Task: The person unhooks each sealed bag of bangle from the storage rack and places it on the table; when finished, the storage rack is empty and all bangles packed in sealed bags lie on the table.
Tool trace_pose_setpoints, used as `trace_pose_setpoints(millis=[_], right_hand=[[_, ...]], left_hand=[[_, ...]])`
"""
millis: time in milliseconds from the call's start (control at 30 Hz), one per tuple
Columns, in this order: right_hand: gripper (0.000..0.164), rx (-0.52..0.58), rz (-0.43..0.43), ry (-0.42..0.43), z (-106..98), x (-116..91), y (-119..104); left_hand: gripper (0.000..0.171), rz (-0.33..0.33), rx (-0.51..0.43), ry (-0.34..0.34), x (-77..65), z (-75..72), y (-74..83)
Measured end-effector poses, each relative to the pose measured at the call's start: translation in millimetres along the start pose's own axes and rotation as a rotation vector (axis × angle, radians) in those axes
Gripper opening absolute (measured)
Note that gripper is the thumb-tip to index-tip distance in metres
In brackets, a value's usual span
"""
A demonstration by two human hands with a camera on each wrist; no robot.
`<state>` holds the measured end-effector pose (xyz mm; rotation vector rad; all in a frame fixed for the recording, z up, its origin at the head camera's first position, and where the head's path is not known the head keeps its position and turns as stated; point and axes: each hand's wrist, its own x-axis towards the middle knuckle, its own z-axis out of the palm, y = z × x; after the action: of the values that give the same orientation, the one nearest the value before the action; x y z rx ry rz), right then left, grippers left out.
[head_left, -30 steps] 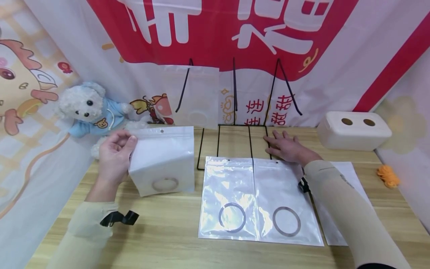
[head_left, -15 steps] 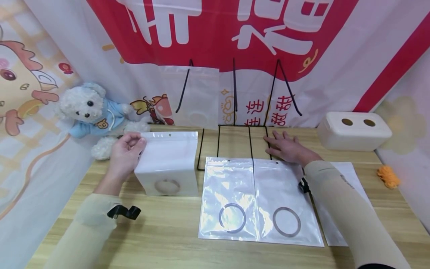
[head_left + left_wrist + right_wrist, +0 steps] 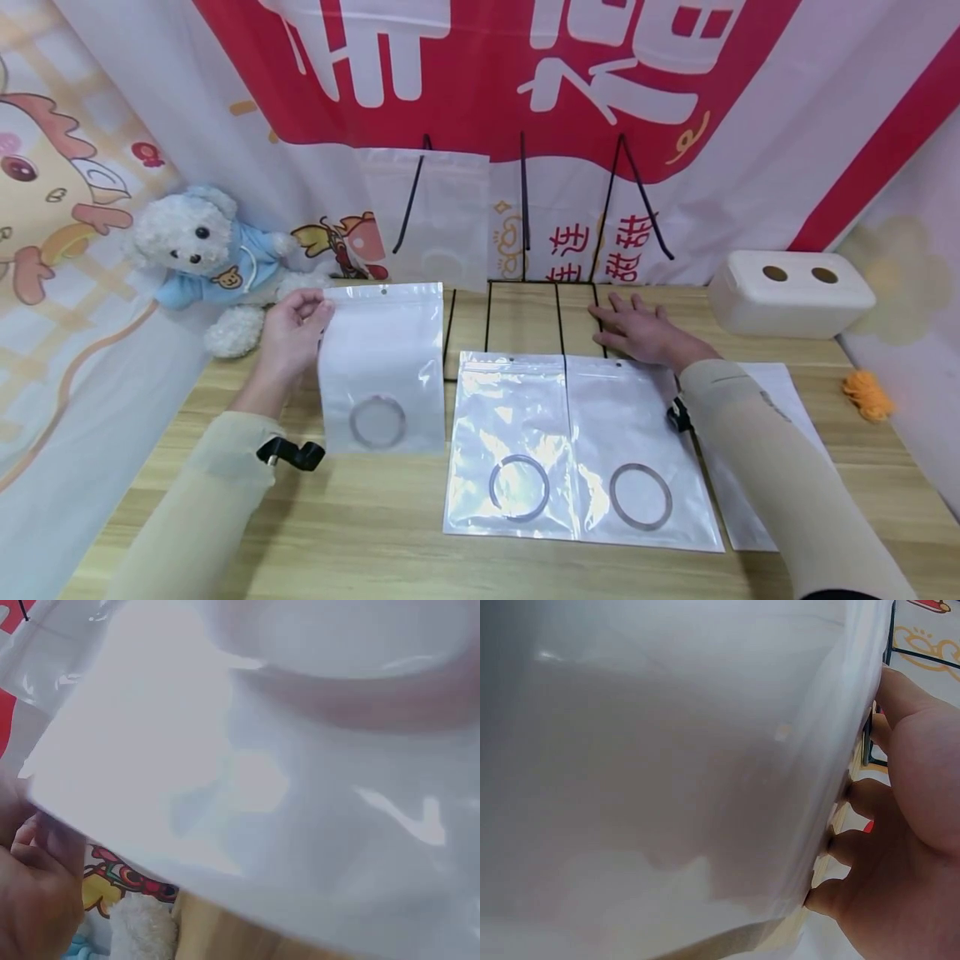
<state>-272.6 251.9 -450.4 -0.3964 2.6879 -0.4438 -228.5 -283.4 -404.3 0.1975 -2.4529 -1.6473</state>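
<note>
My left hand (image 3: 292, 342) pinches the upper left corner of a white zip bag (image 3: 382, 358), thumb in front. The bag hangs nearly straight down with a ring (image 3: 377, 422) showing near its bottom. In the left wrist view this bag fills most of the picture. My right hand (image 3: 637, 329) rests with fingers spread on the base of a black wire rack (image 3: 522, 200), holding nothing. Below it lie two flat zip bags (image 3: 510, 433), side by side, each with a ring inside. Another zip bag (image 3: 450, 200) hangs at the rack's left hook.
A further white bag (image 3: 746, 512) lies partly under my right forearm. A white box with two holes (image 3: 795, 292) stands at the back right, near an orange yarn bundle (image 3: 867, 394). A plush bear (image 3: 195, 237) sits at the left, just behind my left hand.
My left hand has moved right with the zip bag. The bag was bent across its middle and now hangs straighter, its ring rounder in view. The right hand has stayed put.
</note>
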Motion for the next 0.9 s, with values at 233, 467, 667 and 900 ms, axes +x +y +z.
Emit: trace_pose_setpoints(millis=[233, 467, 667, 900], right_hand=[[0.068, 0.002, -0.002, 0.004, 1.0, -0.6, 1.0], [0.068, -0.004, -0.009, 0.007, 0.5, -0.6, 1.6], [0.068, 0.001, -0.006, 0.001, -1.0, -0.7, 1.8], [0.068, 0.007, 0.001, -0.002, -0.1, 0.3, 1.3]], left_hand=[[0.037, -0.021, 0.062, -0.118, 3.7, 3.3, -11.2], [0.04, -0.071, 0.128, -0.201, -2.4, 5.5, -27.7], [0.037, -0.057, 0.225, -0.266, -7.8, 3.5, -34.2], [0.028, -0.051, 0.359, -0.355, -11.9, 2.3, -42.0]])
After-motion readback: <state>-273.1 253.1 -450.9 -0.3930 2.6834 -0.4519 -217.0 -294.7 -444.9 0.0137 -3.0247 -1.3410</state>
